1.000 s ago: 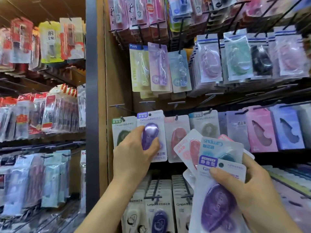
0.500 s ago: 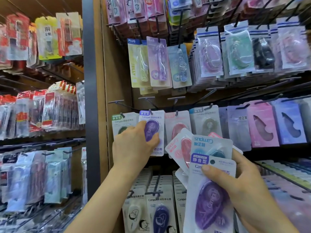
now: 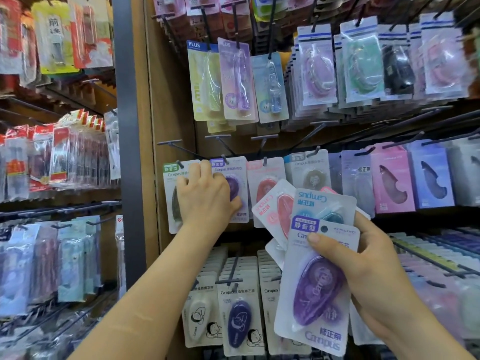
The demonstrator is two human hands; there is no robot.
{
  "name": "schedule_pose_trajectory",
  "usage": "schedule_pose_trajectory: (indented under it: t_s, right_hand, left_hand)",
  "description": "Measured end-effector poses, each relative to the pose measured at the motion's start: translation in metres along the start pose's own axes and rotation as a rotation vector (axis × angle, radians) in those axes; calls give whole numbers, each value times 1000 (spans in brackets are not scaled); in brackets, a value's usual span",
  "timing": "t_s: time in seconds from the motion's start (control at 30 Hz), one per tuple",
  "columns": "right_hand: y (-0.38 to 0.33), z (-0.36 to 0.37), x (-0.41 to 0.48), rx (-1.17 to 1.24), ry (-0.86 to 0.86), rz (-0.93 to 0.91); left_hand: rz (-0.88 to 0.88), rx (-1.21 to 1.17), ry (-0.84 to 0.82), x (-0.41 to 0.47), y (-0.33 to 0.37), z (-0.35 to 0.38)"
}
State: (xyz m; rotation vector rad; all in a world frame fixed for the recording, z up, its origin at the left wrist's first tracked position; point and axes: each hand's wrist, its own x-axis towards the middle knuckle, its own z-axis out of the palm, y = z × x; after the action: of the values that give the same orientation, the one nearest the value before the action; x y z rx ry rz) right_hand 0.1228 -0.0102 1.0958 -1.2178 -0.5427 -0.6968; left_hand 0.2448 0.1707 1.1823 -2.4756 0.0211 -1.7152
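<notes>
Left hand (image 3: 205,196) pinches the hanging purple pack (image 3: 235,184); right hand (image 3: 363,268) clutches a fan of packs (image 3: 319,289). Probably light, slick, bendy; grip card edges.

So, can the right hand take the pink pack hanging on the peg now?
Probably not: the right hand is full, gripping a fan of packs, which also covers part of the pink pack.
</notes>
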Motion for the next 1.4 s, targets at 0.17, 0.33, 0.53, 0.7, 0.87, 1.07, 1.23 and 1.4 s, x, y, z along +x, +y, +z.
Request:
schedule_pose_trajectory:
  t_s: [0.17, 0.33, 0.53, 0.7, 0.87, 1.07, 1.23, 1.4]
  right_hand:
    - [1, -2, -2, 38, 74, 4]
    - [5, 3, -5, 73, 174, -47]
    - [-2, 10, -11, 313, 130, 62]
    - [-2, -3, -8, 306, 101, 184]
    - [-8, -20, -1, 141, -28, 340]
    - [-5, -22, 2, 49, -120, 280]
    - [0, -17, 3, 31, -145, 205]
    - [1, -7, 8, 101, -7, 154]
  left_hand:
    - [-19, -604, 115, -41, 4, -23]
    - [122, -1372, -319, -122, 32, -63]
    - [94, -1442, -186, -132, 47, -62]
    - [81, -1556, -300, -135, 45, -66]
    - [22, -1719, -393, -136, 40, -64]
    - [48, -1819, -430, -131, 33, -68]
    - [78, -1917, -468, -124, 29, -63]
    - [-76, -2027, -371, -116, 25, -58]
